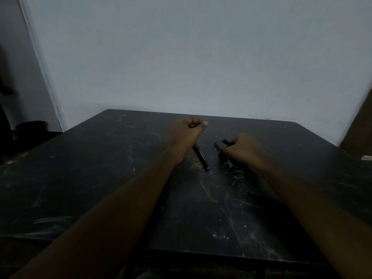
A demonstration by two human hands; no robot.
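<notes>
I see a black pen [201,157] with a blue tip lying slantwise on the table [100,178]; near it a blue pen [217,146], partly hidden; just beyond, a short black piece [225,141].

Two hands are counted above one bench [120,178]: the left hand [189,127] and the right hand [241,150]. Two pens are counted. One dark pen [201,157] is seen lying bare at 5 o'clock from the left hand, and one blue pen [217,146] is partly covered by the right hand. One short black stub [225,141] is gripped by the right hand. One small pale scrap [366,157] is seen at the bench's 3 o'clock edge.
</notes>
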